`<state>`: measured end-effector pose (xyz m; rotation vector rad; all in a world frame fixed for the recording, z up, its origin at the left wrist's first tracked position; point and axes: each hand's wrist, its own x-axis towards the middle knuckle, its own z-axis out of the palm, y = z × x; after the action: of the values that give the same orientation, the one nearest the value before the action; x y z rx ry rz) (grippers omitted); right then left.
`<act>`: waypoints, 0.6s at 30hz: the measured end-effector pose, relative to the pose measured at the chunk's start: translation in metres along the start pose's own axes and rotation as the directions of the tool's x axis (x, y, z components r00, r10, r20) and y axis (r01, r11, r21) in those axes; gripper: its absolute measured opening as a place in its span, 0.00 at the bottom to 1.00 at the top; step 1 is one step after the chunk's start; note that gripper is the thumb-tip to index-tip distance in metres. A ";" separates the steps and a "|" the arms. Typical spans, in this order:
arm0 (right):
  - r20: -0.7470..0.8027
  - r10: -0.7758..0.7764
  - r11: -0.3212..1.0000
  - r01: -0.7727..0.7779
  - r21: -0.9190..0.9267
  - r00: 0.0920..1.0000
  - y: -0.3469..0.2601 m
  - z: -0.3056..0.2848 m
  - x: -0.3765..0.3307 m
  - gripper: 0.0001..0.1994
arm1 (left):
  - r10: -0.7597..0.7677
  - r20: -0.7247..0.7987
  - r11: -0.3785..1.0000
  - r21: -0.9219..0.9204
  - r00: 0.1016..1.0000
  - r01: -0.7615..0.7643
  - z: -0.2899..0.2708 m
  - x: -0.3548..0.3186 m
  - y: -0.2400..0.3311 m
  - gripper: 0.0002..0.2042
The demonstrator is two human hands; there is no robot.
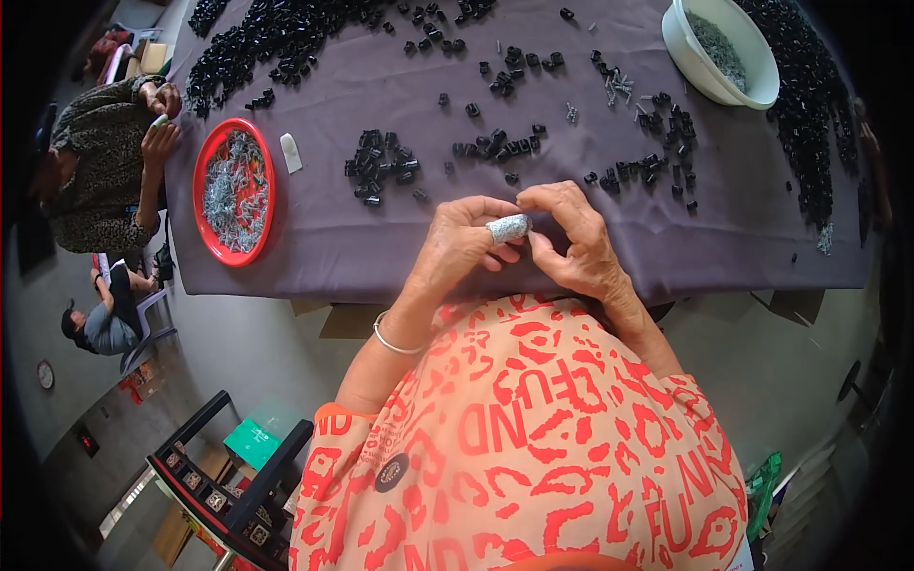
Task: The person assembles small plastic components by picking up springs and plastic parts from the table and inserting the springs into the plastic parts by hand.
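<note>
My left hand [457,233] and my right hand [576,238] meet over the near edge of the cloth-covered table. A whitish-grey wrapping [509,228] covers the thumb of the left hand, and its other fingers curl in underneath. On the right, thumb and forefinger are bent in a pinch at the tip of that wrapped thumb. Whatever lies between the fingers of either hand is too small or hidden to make out. Just beyond the hands lie small black plastic pieces [500,146], with another loose cluster of black pieces [381,167] to their left.
A red tray [270,205] of small metal pins and a white piece [290,152] are at left. At far right, a white bowl [678,52] holds grey pins. Large black heaps [252,57] line the back. Another person [105,162] works at the left edge.
</note>
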<state>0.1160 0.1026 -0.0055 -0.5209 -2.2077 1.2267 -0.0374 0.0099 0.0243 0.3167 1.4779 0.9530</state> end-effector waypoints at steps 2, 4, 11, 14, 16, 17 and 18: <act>-0.034 -0.037 0.998 0.038 0.042 0.999 -0.008 -0.002 0.005 0.21 | 0.045 -0.001 0.999 0.022 0.999 -0.045 0.000 0.000 -0.004 0.07; 0.101 -0.175 0.971 0.189 -0.149 0.979 -0.021 0.004 0.014 0.22 | 0.160 0.018 0.986 0.037 0.987 -0.161 -0.005 0.004 -0.017 0.07; 0.229 -0.175 0.956 0.221 -0.195 0.957 -0.007 0.028 0.008 0.26 | 0.306 0.004 0.940 0.159 0.952 -0.302 -0.007 0.004 -0.022 0.06; 0.233 -0.157 0.949 0.212 -0.231 0.960 -0.008 0.027 0.010 0.27 | 0.306 -0.016 0.942 0.150 0.952 -0.300 -0.003 -0.001 -0.016 0.07; 0.231 -0.150 0.943 0.209 -0.258 0.961 -0.009 0.028 0.011 0.27 | 0.297 -0.028 0.946 0.145 0.955 -0.290 -0.003 0.001 -0.017 0.07; 0.230 -0.133 0.946 0.193 -0.259 0.964 -0.009 0.028 0.012 0.27 | 0.293 -0.041 0.948 0.143 0.955 -0.285 -0.002 0.002 -0.018 0.08; 0.228 -0.117 0.949 0.177 -0.261 0.966 -0.010 0.029 0.012 0.27 | 0.290 -0.040 0.949 0.141 0.956 -0.282 -0.002 0.001 -0.019 0.08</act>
<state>0.0881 0.0859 -0.0058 -0.3361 -2.5694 0.9321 -0.0334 -0.0021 0.0103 0.6191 1.5824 1.1027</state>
